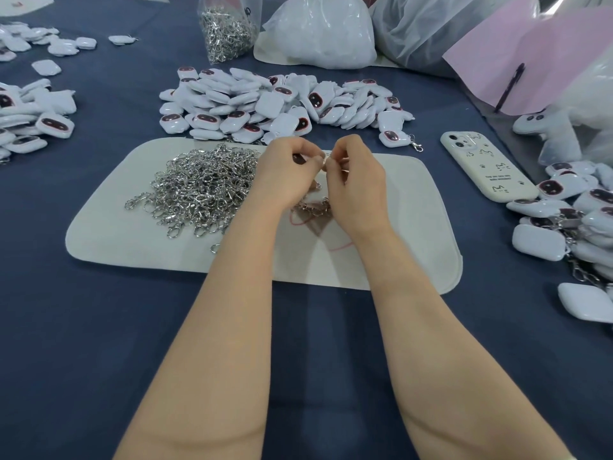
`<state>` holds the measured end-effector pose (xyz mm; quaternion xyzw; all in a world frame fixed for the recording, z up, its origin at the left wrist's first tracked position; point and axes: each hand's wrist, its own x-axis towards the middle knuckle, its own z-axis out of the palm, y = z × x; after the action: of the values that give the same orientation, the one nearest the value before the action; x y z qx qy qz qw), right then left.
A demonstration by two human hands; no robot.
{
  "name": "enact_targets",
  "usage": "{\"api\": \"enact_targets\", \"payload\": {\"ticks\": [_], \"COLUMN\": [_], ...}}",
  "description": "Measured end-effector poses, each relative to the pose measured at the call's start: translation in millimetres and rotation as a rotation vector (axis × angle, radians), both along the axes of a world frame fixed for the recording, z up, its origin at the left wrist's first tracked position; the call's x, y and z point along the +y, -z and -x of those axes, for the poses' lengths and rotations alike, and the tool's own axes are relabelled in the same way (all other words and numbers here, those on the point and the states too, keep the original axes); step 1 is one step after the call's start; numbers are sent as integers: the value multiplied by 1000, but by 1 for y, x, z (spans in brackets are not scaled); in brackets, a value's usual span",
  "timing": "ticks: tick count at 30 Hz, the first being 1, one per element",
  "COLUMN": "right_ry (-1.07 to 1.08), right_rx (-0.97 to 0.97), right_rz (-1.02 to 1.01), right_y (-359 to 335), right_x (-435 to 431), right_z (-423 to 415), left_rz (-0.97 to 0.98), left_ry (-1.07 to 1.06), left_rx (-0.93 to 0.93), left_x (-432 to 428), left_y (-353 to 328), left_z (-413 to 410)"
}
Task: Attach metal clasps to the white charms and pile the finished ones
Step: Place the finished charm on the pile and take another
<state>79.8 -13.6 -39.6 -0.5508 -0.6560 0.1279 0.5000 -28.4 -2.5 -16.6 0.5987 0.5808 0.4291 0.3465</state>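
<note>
Both hands meet above the white mat. My left hand curls its fingers round a charm, of which only a dark patch shows between the fingers. My right hand pinches a small metal clasp at the fingertips, right against the left hand's fingers. A heap of loose metal clasps lies on the mat's left half. Behind the mat spreads a pile of white charms with dark faces. At the right edge lies a pile of charms with clasps, and one clasped charm sits alone.
A white phone lies right of the mat. A clear bag of clasps and white plastic bags stand at the back. More charms lie at the left. A pink sheet rises at the back right.
</note>
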Motion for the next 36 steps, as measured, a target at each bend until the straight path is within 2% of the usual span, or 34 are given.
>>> {"api": "enact_targets", "payload": {"ticks": [5, 22, 36], "right_ry": [22, -19, -109], "right_rx": [42, 3, -123], "right_rz": [42, 67, 148], "right_y": [2, 5, 2], "right_x": [2, 5, 2], "right_z": [-1, -2, 0], "left_rz": [-35, -12, 42], "left_ry": [21, 65, 42], "left_rx": [-133, -68, -127], "left_x": [-1, -2, 0], "left_y": [-3, 6, 10], "left_z": [4, 0, 4]}}
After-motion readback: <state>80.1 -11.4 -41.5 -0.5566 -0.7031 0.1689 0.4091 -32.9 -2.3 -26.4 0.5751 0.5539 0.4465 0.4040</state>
